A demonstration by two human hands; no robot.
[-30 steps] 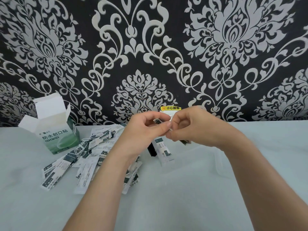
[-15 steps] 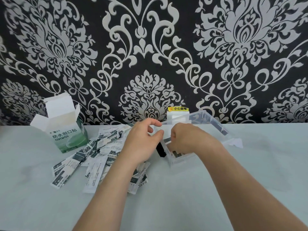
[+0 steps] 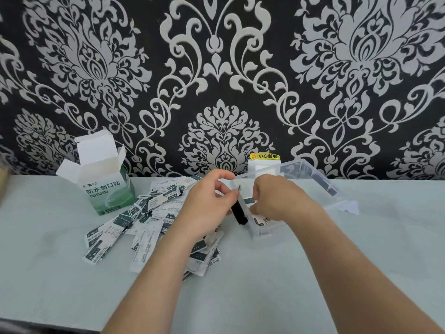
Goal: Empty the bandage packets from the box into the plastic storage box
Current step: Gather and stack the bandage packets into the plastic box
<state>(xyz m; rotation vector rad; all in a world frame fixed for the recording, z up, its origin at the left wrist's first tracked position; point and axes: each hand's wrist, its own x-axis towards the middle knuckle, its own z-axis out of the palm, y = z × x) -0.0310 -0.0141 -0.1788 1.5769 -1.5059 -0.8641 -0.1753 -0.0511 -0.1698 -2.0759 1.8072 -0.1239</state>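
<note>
The clear plastic storage box (image 3: 313,175) stands open at the middle right of the table, with a black latch (image 3: 239,212) on its left wall. My right hand (image 3: 277,198) reaches down inside it, fingers curled over a few bandage packets (image 3: 261,220) at the box's bottom. My left hand (image 3: 209,201) is at the box's left wall, thumb and forefinger curled at its rim. Several more dark-and-white bandage packets (image 3: 144,220) lie scattered on the table, partly under my left forearm. The green and white bandage box (image 3: 108,189) stands upright at the left with its flaps open.
The pale table (image 3: 265,285) ends at a patterned black-and-white wall. A white fitting with a yellow warning label (image 3: 265,156) sits on the wall behind the storage box. The table's near edge shows at the lower left.
Both hands came down from holding a small stack of packets above the table. My right hand went into the storage box with them, and my left hand moved to the box's left wall.
</note>
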